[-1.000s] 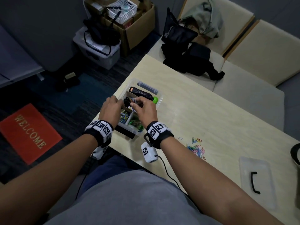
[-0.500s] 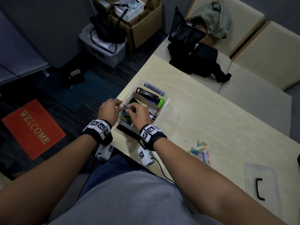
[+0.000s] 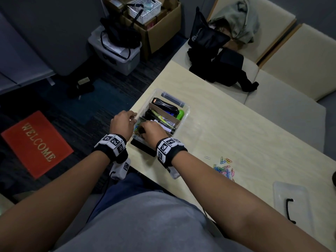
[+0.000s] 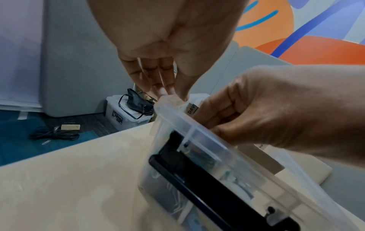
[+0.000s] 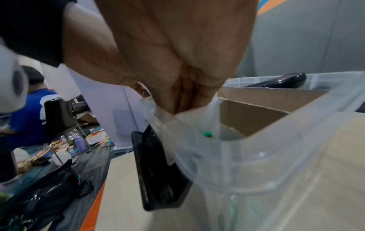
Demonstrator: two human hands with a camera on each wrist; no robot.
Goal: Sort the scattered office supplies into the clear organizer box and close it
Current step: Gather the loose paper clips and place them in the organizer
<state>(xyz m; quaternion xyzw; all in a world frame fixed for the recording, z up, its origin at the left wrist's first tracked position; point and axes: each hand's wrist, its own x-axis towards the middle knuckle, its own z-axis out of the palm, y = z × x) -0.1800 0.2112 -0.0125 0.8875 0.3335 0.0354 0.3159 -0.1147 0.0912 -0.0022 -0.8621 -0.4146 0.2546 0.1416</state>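
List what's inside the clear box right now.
Box, cardboard dividers: black stapler at the far end, pens in the middle, paper clips nearest. Right hand covers most of that near section.

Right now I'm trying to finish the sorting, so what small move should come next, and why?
Probably draw the right hand out of the box and reach for the paper clips loose on the table. The lid lies off to the side, so closing has to wait until they are in.
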